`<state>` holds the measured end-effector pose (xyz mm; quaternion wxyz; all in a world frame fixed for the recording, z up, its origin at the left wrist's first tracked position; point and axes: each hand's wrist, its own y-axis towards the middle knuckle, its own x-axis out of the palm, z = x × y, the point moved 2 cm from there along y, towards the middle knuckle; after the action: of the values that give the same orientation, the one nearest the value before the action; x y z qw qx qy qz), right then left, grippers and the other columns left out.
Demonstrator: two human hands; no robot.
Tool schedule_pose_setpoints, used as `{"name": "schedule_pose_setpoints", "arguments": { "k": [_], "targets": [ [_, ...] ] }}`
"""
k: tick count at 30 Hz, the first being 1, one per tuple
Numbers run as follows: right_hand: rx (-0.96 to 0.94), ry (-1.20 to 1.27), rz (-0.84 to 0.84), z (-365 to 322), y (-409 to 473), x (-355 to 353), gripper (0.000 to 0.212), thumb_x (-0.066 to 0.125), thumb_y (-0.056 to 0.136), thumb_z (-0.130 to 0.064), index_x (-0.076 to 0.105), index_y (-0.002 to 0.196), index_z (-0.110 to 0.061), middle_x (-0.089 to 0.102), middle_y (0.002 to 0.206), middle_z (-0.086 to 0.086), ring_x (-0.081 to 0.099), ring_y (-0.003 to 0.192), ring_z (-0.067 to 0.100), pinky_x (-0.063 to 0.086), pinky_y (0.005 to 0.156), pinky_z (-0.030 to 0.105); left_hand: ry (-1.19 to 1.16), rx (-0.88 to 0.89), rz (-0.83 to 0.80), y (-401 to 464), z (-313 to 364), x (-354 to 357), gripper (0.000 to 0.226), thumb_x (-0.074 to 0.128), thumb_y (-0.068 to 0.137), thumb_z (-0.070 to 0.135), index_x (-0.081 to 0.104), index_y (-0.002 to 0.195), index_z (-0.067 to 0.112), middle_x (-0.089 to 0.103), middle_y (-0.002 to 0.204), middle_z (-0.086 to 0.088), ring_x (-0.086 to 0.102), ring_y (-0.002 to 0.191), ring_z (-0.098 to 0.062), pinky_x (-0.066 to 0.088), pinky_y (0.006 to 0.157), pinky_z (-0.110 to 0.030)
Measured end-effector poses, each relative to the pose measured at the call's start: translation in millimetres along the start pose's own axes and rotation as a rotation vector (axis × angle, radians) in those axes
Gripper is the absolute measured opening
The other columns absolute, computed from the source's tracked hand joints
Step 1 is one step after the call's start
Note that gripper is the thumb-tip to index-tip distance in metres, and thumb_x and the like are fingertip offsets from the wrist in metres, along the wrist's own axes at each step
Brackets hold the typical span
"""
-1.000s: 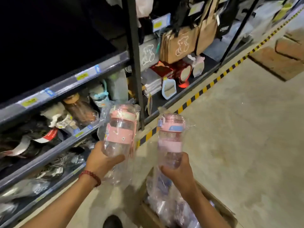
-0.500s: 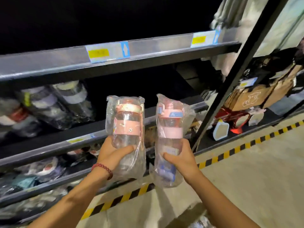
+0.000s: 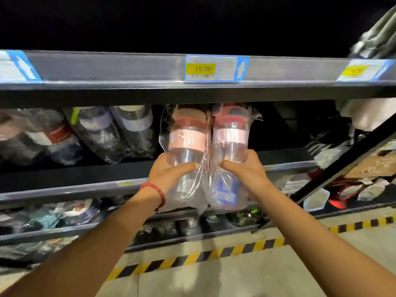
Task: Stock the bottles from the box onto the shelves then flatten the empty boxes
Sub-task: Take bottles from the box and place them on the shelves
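Note:
My left hand [image 3: 169,174] grips a clear bottle with a pink band and lid [image 3: 186,140], wrapped in a plastic bag. My right hand [image 3: 246,172] grips a second pink-banded bottle [image 3: 230,136] in its own bag. Both bottles stand upright and side by side, touching, with their lids just under the upper shelf edge [image 3: 128,69]. They are held in front of the open right part of the middle shelf [image 3: 285,155]. The box is out of view.
Several bagged bottles [image 3: 96,131] lean on the left of the same shelf. Lower shelves [image 3: 64,230] hold more bagged goods. A slanted black post [image 3: 347,159] stands at right, with bags and mirrors beyond. Yellow-black floor tape [image 3: 192,257] runs below.
Both hands have raised the two bottles from near the box up to the middle shelf and brought them together. My view has turned up toward the shelves.

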<state>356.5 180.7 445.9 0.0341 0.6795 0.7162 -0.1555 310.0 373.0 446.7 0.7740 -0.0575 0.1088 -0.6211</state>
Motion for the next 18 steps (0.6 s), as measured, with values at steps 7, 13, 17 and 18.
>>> {"name": "schedule_pose_setpoints", "arguments": {
  "k": [7,13,17,18],
  "targets": [
    [-0.048,0.04,0.053,-16.9,62.1,-26.9,0.032,0.072,0.08,-0.025,0.044,0.093,-0.015,0.046,0.085,-0.005,0.049,0.072,0.008,0.04,0.055,0.021,0.025,0.004,0.029,54.7,12.3,18.4,0.033,0.074,0.075,0.033,0.045,0.074,0.017,0.047,0.081,0.005,0.047,0.072,-0.004,0.041,0.065,-0.019],
    [-0.082,0.11,0.126,-13.3,92.0,-23.6,0.022,0.069,0.057,-0.023,0.05,0.055,-0.014,0.049,0.058,0.004,0.049,0.056,0.018,0.038,0.051,0.028,-0.058,-0.152,0.096,91.6,0.0,26.7,0.037,0.084,0.058,0.038,0.07,0.084,0.016,0.066,0.102,-0.002,0.059,0.098,-0.015,0.043,0.086,-0.026],
    [-0.199,0.003,0.137,3.5,98.2,-16.3,0.029,0.074,0.071,-0.008,0.051,0.054,-0.011,0.053,0.06,0.005,0.051,0.059,0.018,0.042,0.051,0.024,0.018,-0.143,0.101,99.5,-16.4,26.4,0.063,0.09,0.036,0.042,0.07,0.087,0.01,0.069,0.099,-0.005,0.065,0.097,-0.018,0.051,0.085,-0.03],
    [-0.231,-0.031,0.133,8.4,99.8,-13.3,0.029,0.074,0.073,-0.011,0.054,0.055,-0.004,0.057,0.06,0.011,0.055,0.057,0.022,0.048,0.054,0.027,0.05,-0.137,0.098,99.0,-19.7,26.0,0.059,0.091,0.04,0.038,0.069,0.087,0.009,0.07,0.097,-0.005,0.065,0.096,-0.018,0.052,0.086,-0.031]
  ]
}}
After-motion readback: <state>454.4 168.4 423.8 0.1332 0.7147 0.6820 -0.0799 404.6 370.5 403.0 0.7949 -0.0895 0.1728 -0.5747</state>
